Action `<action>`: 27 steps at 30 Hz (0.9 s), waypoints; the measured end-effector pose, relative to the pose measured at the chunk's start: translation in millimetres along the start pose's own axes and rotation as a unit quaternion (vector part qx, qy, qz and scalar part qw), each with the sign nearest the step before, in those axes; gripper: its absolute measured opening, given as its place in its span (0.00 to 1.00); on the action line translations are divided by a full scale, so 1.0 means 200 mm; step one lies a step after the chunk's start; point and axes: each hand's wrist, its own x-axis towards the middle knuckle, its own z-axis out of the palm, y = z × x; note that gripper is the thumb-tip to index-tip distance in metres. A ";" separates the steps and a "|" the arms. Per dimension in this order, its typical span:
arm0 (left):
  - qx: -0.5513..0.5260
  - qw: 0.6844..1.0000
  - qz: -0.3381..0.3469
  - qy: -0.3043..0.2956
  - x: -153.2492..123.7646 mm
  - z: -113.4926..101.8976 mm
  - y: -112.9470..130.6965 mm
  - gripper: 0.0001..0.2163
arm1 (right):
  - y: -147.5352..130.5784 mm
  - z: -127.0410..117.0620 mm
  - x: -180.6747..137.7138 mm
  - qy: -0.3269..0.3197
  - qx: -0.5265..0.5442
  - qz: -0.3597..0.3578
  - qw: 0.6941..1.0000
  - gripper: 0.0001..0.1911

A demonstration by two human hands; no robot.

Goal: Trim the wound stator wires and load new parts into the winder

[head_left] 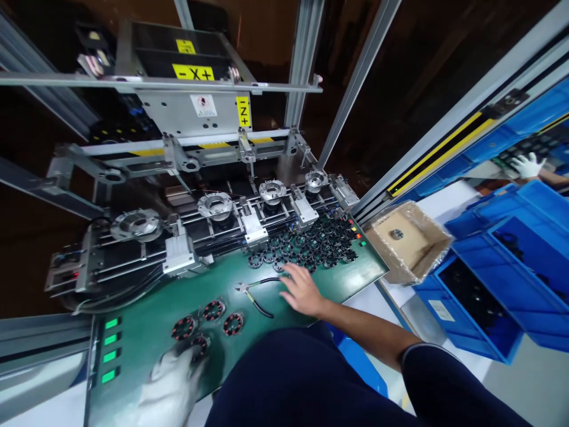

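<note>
My left hand (171,382), in a white glove and slightly blurred, is closed on a motor stator (202,343) with orange windings at the lower left of the green worktop. Three similar wound stators lie just beyond it: one on the left (183,327), one at the back (214,309) and one on the right (233,324). My bare right hand (303,289) has its fingers spread and holds nothing. It hovers beside the handles of the diagonal cutters (258,293), at the near edge of a pile of black stators (311,244).
Behind the worktop (155,302) stands a machine with several round metal fixtures (216,206) on rails. Green lit buttons (109,357) line the left edge. To the right are a cardboard box (406,237) and blue bins (471,302). Another person's gloved hand (528,165) shows far right.
</note>
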 end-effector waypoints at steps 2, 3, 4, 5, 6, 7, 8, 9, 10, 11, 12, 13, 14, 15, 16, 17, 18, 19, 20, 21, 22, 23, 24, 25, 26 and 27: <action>-0.113 0.992 -0.046 0.044 0.01 0.02 -0.07 0.21 | 0.11 -0.07 -0.07 0.026 0.004 0.060 0.998 0.16; -0.185 0.977 -0.071 0.073 0.03 0.03 -0.11 0.23 | 0.15 -0.09 -0.10 0.029 0.014 0.078 0.996 0.16; -0.263 0.955 -0.093 0.104 0.05 0.04 -0.14 0.25 | 0.18 -0.10 -0.11 0.028 0.029 0.091 0.995 0.16; -0.334 0.927 -0.106 0.132 0.07 0.05 -0.17 0.28 | 0.20 -0.10 -0.12 0.025 0.048 0.101 0.993 0.15; -0.389 0.902 -0.110 0.153 0.09 0.06 -0.19 0.31 | 0.20 -0.10 -0.11 0.021 0.071 0.109 0.991 0.13; -0.432 0.880 -0.108 0.167 0.11 0.08 -0.20 0.33 | 0.20 -0.10 -0.11 0.020 0.095 0.118 0.988 0.11; -0.465 0.862 -0.100 0.173 0.14 0.09 -0.20 0.34 | 0.19 -0.10 -0.09 0.020 0.122 0.127 0.984 0.09; -0.489 0.851 -0.088 0.173 0.16 0.10 -0.19 0.34 | 0.17 -0.10 -0.08 0.023 0.150 0.136 0.979 0.07; -0.503 0.844 -0.077 0.169 0.17 0.11 -0.18 0.34 | 0.15 -0.11 -0.07 0.026 0.181 0.144 0.972 0.06; -0.513 0.840 -0.067 0.165 0.18 0.13 -0.16 0.33 | 0.13 -0.12 -0.06 0.028 0.215 0.150 0.965 0.05; -0.524 0.834 -0.060 0.161 0.19 0.15 -0.14 0.33 | 0.10 -0.14 -0.04 0.027 0.252 0.154 0.955 0.06; -0.535 0.828 -0.057 0.158 0.19 0.17 -0.12 0.33 | 0.07 -0.16 -0.03 0.024 0.291 0.156 0.944 0.09; -0.543 0.822 -0.059 0.158 0.19 0.19 -0.11 0.33 | 0.04 -0.17 -0.02 0.019 0.330 0.157 0.931 0.12; -0.550 0.817 -0.062 0.160 0.18 0.22 -0.09 0.33 | 0.01 -0.18 0.00 0.014 0.366 0.158 0.917 0.17; -0.555 0.813 -0.066 0.166 0.17 0.24 -0.08 0.33 | -0.02 -0.19 0.01 0.009 0.400 0.159 0.903 0.21; -0.556 0.809 -0.072 0.176 0.16 0.27 -0.08 0.32 | -0.05 -0.19 0.04 0.003 0.429 0.158 0.889 0.25; -0.553 0.807 -0.082 0.190 0.14 0.29 -0.08 0.32 | -0.09 -0.19 0.06 -0.003 0.454 0.155 0.877 0.29; -0.546 0.806 -0.095 0.209 0.12 0.32 -0.08 0.32 | -0.12 -0.19 0.10 -0.011 0.475 0.148 0.867 0.31; -0.534 0.806 -0.110 0.230 0.10 0.34 -0.08 0.32 | -0.15 -0.19 0.14 -0.021 0.492 0.137 0.860 0.32; -0.518 0.808 -0.128 0.250 0.07 0.36 -0.09 0.33 | -0.18 -0.20 0.19 -0.033 0.503 0.121 0.855 0.32; -0.500 0.810 -0.146 0.269 0.05 0.39 -0.09 0.35 | -0.21 -0.20 0.26 -0.046 0.510 0.101 0.853 0.32; -0.481 0.813 -0.160 0.285 0.03 0.41 -0.09 0.36 | -0.24 -0.21 0.35 -0.058 0.511 0.078 0.854 0.32; -0.464 0.816 -0.170 0.298 0.01 0.43 -0.09 0.36 | -0.27 -0.23 0.45 -0.067 0.507 0.053 0.858 0.32; -0.450 0.819 -0.174 0.310 0.00 0.45 -0.09 0.37 | -0.30 -0.24 0.58 -0.074 0.498 0.025 0.863 0.31; -0.436 0.822 -0.176 0.321 -0.01 0.47 -0.09 0.37 | -0.33 -0.25 0.72 -0.078 0.485 -0.003 0.871 0.29; -0.425 0.824 -0.177 0.331 -0.01 0.49 -0.08 0.36 | -0.37 -0.26 0.87 -0.078 0.467 -0.033 0.880 0.26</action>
